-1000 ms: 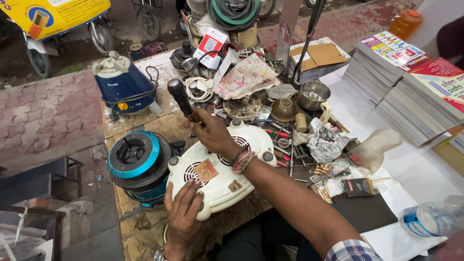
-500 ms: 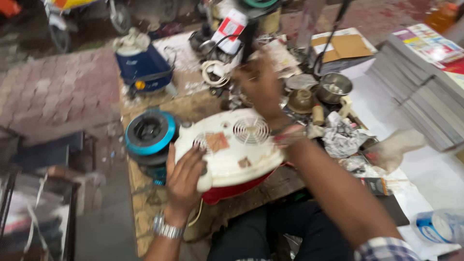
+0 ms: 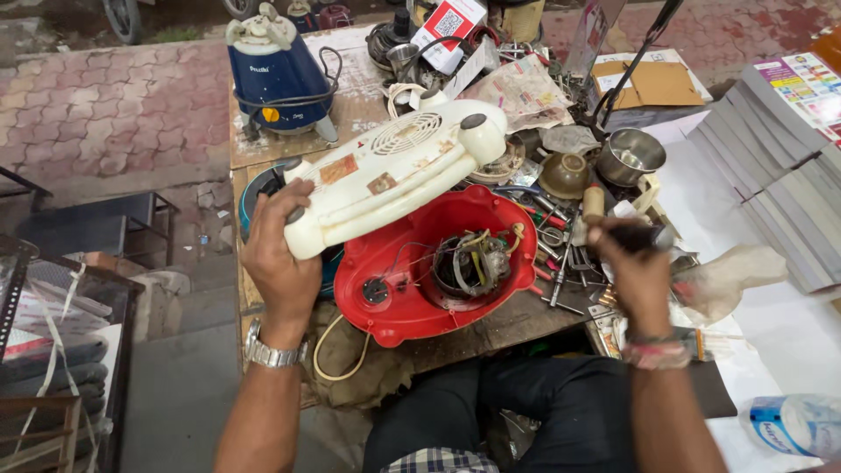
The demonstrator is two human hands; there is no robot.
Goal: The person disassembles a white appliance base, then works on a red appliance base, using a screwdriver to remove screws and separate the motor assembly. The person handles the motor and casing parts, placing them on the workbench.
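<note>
L hand (image 3: 279, 254) is closed round the near end of the cream base cover (image 3: 394, 171), tilted up off the red mixer shell (image 3: 438, 271) w/ its wiring bare, R hand (image 3: 635, 263) fisted on the dark-handled screwdriver (image 3: 644, 236) – best lift the cover straight & clear of the wires, tool parked by the loose tools (image 3: 552, 228) beyond.

The cream cover (image 3: 394, 171) looked like matt, scuffed plastic with worn paper stickers — the red base (image 3: 412, 302) beneath was glossier plastic. The surface (image 3: 350, 109) was rough, stained wood. A steel bowl (image 3: 631, 156) shone; the wristwatch (image 3: 273, 352) was bright metal.
</note>
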